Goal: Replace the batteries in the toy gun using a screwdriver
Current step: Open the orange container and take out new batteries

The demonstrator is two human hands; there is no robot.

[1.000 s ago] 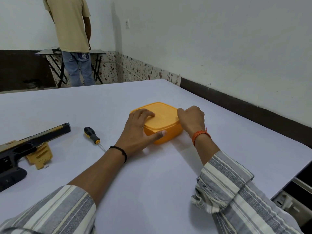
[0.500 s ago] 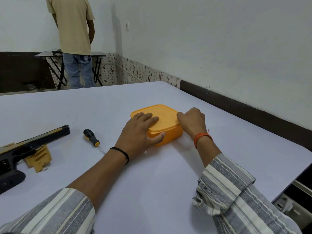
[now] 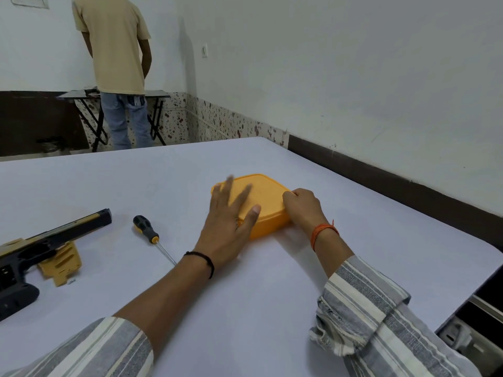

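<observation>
toy gun [image 3: 51, 240] is lying at the lower left of the frame on the desk [image 3: 245, 308], its long axis running up-right, yellow cover [image 3: 61, 261] beside it. screwdriver [image 3: 152, 236] is sitting between gun and left hand [image 3: 227, 231], the nearer grip, fingers spread and blurred over the orange box [image 3: 261, 202]. right hand [image 3: 303, 209] is curling on the box's right edge. no readable writing is showing.

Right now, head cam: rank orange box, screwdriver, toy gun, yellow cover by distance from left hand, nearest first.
1. orange box, under the left hand.
2. screwdriver, left of that hand.
3. yellow cover, farther left.
4. toy gun, about level with the cover; too close to call.
</observation>
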